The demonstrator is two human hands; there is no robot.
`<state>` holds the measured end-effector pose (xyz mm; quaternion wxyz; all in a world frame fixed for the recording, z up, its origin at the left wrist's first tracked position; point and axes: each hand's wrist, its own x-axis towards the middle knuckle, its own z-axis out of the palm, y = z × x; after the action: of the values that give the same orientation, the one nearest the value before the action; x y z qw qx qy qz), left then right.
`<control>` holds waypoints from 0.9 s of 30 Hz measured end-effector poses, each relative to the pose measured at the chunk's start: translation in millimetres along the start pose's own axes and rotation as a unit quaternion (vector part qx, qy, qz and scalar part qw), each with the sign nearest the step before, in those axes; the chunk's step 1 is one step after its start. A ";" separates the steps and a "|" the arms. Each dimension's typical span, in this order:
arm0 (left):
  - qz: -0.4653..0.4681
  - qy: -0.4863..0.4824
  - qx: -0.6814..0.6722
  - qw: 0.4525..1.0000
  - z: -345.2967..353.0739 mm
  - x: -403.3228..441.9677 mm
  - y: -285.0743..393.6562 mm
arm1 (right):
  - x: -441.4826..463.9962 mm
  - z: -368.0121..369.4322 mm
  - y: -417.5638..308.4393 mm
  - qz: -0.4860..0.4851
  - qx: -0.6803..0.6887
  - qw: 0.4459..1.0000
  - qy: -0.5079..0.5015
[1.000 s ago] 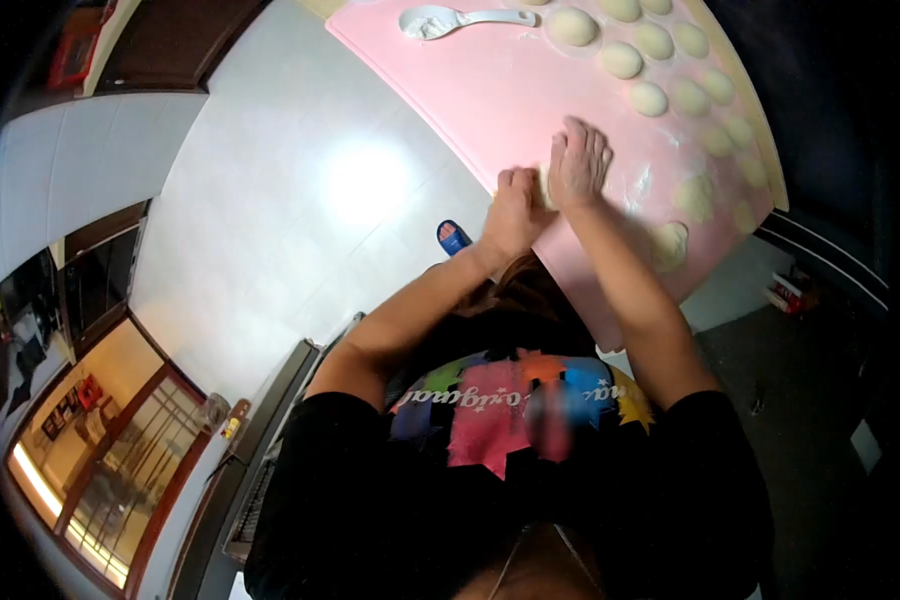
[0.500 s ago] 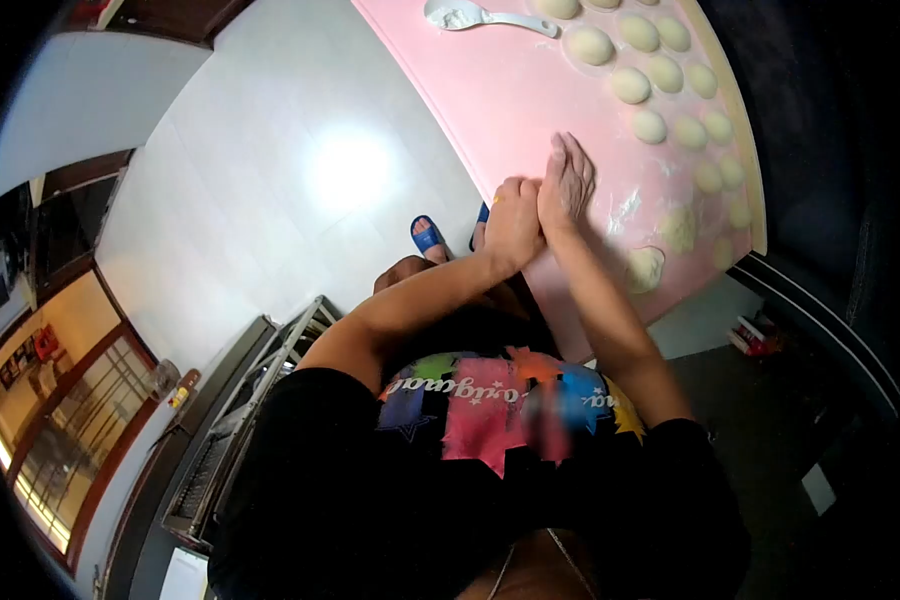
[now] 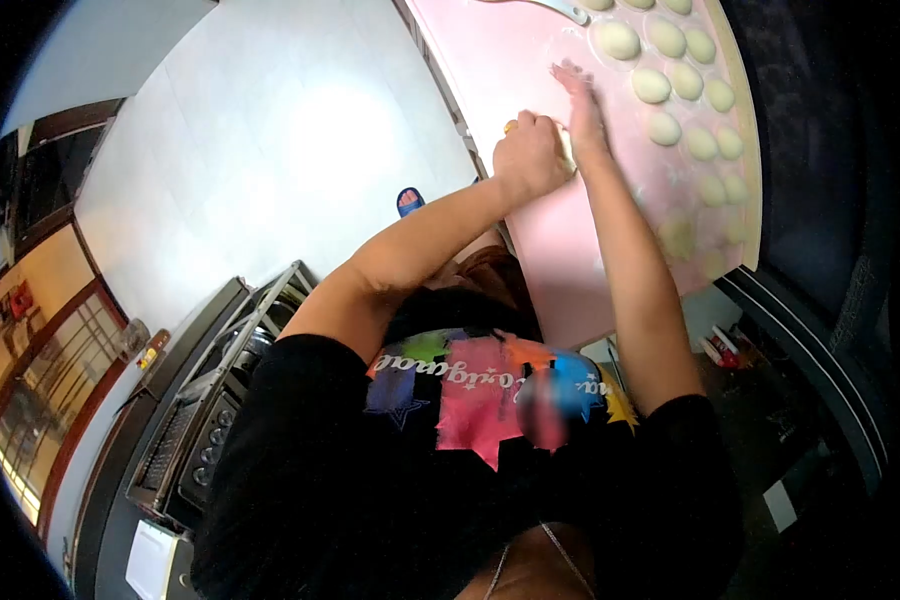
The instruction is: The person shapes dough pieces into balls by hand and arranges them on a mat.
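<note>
From where I stand, everything gathers around the pink mat spread over the desk. Toward the mat's left edge, on the stretch nearer the person's body, one pale piece of dough sits between two hands. The left hand is curled in and looks clamped on it, though the fingertips are tucked out of my sight. The right hand is straight-fingered and tipped on its side, fingers pointing to the far side of the mat — blurred, so I cannot tell whether its palm presses the dough or only stands just beside it.

The dough lies right of the left hand and left of the right palm. The left hand is the nearer, right against it. Only a sliver shows, running roughly away from the body; its full long axis I can't make out.

Counting over the mat's right half: fourteen clear dough balls, three of them cut by the edge of view, then three fainter pieces nearer the body, beside the right forearm. One white handle lies at the mat's far side — its other end out of view. Left of the mat, one blue slipper shows clearly on the floor.
</note>
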<state>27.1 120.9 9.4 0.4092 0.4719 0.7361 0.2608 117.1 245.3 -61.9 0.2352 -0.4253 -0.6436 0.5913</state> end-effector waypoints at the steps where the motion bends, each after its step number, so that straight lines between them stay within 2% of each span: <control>1: 0.000 -0.002 -0.002 1.000 5.1 -11.0 -5.2 | -19.9 8.5 -21.0 0.053 0.045 0.997 0.032; 2: 0.045 0.016 0.015 0.999 8.2 -28.2 -12.7 | -51.0 22.9 -46.9 0.106 0.090 0.988 0.065; 3: 0.092 0.037 0.032 0.995 14.3 -42.5 -21.1 | -74.9 31.4 -36.1 0.069 -0.195 0.972 0.111; 4: 0.103 0.036 0.021 0.994 25.7 -57.9 -33.1 | -97.5 40.4 -10.7 0.026 -0.463 0.874 0.146; 5: 0.102 0.032 0.010 0.994 34.3 -69.9 -44.5 | -112.8 47.2 12.0 0.081 -0.384 0.903 0.176; 6: 0.099 0.029 0.001 0.995 36.5 -76.4 -51.7 | -122.8 49.7 22.7 0.060 -0.449 0.873 0.182; 7: 0.094 0.030 0.004 0.995 30.4 -75.3 -52.6 | -120.2 48.4 20.2 0.014 -0.467 0.868 0.170; 8: 0.057 -0.008 -0.026 0.998 20.8 -71.2 -50.0 | -116.7 45.2 14.1 -0.030 -0.483 0.861 0.157; 10: 0.016 -0.075 -0.041 0.996 -4.1 -53.9 -47.4 | -96.4 37.9 4.2 -0.053 -0.500 0.852 0.146; 12: 0.048 -0.007 -0.019 0.999 -4.3 -30.9 -48.5 | -68.9 27.0 -4.4 -0.084 -0.519 0.840 0.135; 14: 0.048 -0.019 -0.004 0.999 -13.2 -2.5 -38.6 | -48.5 20.0 -3.6 -0.127 -0.521 0.833 0.139; 16: 0.047 -0.036 0.013 0.998 -17.7 11.1 -23.9 | -25.2 13.3 5.7 -0.122 -0.532 0.830 0.121; 18: -0.023 -0.046 0.058 0.997 -15.9 18.5 -12.4 | -11.8 13.6 11.9 -0.185 -0.509 0.836 0.087; 20: -0.018 -0.038 0.063 0.997 -10.9 2.4 -12.4 | -15.9 22.3 4.8 -0.180 -0.509 0.836 0.099; 21: 0.004 -0.002 0.061 0.998 -4.4 -11.5 -15.8 | -30.3 23.9 -11.5 -0.078 -0.287 0.952 0.077; 22: 0.026 0.034 0.058 0.997 2.7 -26.4 -18.8 | -49.4 29.0 -39.7 0.029 -0.045 0.997 0.051; 23: 0.059 0.030 0.070 0.995 8.1 -44.4 -27.1 | -77.8 40.7 -69.7 0.044 -0.188 0.977 0.085; 24: 0.096 0.033 0.053 0.993 13.6 -62.1 -39.7 | -90.0 46.1 -8.9 -0.058 -0.340 0.928 0.138; 26: 0.099 0.010 0.027 0.995 25.6 -86.0 -62.4 | -134.8 62.0 40.2 -0.054 -0.467 0.866 0.171; 27: 0.096 0.010 0.028 0.995 19.7 -86.2 -61.3 | -132.1 60.4 37.0 -0.054 -0.465 0.867 0.169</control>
<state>33.2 16.9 -17.6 0.3614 0.5489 0.6984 0.2834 148.1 100.0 -82.5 0.1466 -0.5439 -0.8162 0.1286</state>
